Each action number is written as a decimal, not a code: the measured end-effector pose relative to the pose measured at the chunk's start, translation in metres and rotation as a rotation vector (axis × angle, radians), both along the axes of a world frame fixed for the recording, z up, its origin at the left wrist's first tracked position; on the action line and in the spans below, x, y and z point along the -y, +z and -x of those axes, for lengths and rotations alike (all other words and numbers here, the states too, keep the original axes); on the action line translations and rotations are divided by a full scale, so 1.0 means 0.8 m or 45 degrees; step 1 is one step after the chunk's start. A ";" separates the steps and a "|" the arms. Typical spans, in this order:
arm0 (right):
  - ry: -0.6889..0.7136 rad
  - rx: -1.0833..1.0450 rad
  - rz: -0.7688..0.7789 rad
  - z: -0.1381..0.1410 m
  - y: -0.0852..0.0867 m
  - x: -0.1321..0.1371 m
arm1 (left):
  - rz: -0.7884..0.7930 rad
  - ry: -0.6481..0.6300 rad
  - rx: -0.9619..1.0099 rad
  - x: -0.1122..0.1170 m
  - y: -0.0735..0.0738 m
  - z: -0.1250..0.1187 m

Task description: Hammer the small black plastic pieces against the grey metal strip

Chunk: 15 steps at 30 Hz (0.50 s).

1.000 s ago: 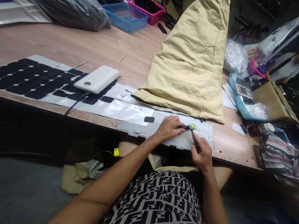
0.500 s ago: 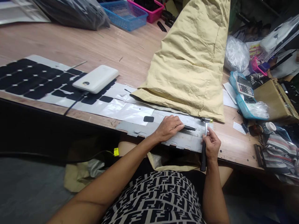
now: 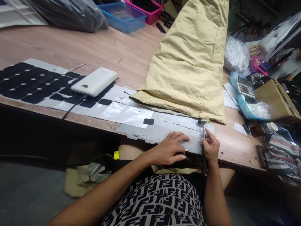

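Observation:
A small hammer (image 3: pixel 204 161) with a black grip, a shiny shaft and a yellow-tipped head is held upright in my right hand (image 3: pixel 211 148). Its head lies over the grey board (image 3: pixel 164 131) at the table's front edge. My left hand (image 3: pixel 170 147) reaches over that edge, fingers spread, with the fingertips on or just above the board. By its thumb tip shows a dark slim object (image 3: pixel 187 158), mostly lost against the shadow; whether the thumb touches it I cannot tell. Beyond the hands, a beige fabric piece (image 3: pixel 185 78) covers part of the board.
To the left, a white power bank (image 3: pixel 95 81) with a cable lies on a white sheet with black rounded patches (image 3: pixel 33 81). Blue (image 3: pixel 123 17) and pink (image 3: pixel 150 14) baskets stand at the back. On the right are a calculator (image 3: pixel 245 86), a cardboard box (image 3: pixel 275 97) and striped cloth (image 3: pixel 282 150).
My left hand has moved toward me, down to the table's edge, and its fingers have spread from their grip on a slim black tool. The hammer has shifted slightly left.

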State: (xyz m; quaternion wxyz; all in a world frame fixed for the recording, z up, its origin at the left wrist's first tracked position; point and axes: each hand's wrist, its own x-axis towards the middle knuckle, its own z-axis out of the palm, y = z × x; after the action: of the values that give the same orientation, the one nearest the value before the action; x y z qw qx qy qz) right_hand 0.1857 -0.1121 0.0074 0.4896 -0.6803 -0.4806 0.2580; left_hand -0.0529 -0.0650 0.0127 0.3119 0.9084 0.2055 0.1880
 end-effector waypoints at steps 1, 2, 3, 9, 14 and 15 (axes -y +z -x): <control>0.003 0.001 0.001 0.000 -0.001 0.000 | -0.009 0.000 -0.017 0.006 0.000 0.000; 0.003 0.001 0.001 -0.001 -0.002 0.000 | -0.008 0.000 -0.021 0.009 -0.001 0.000; 0.001 0.000 -0.002 -0.001 -0.003 0.000 | 0.007 0.001 -0.008 0.009 -0.001 0.000; 0.010 -0.010 -0.008 -0.001 -0.005 0.000 | 0.161 0.468 0.045 -0.042 0.008 0.009; 0.016 0.000 -0.008 -0.001 -0.005 0.001 | -0.066 1.115 -0.312 -0.101 0.017 0.028; 0.018 0.001 -0.009 -0.001 -0.005 0.002 | -0.084 1.161 -0.366 -0.108 0.018 0.031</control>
State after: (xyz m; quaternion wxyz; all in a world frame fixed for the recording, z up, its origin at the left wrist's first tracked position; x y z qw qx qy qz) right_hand 0.1867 -0.1135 0.0030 0.4899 -0.6752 -0.4865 0.2597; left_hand -0.0778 0.0218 0.0270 0.1370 0.7519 0.6179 0.1845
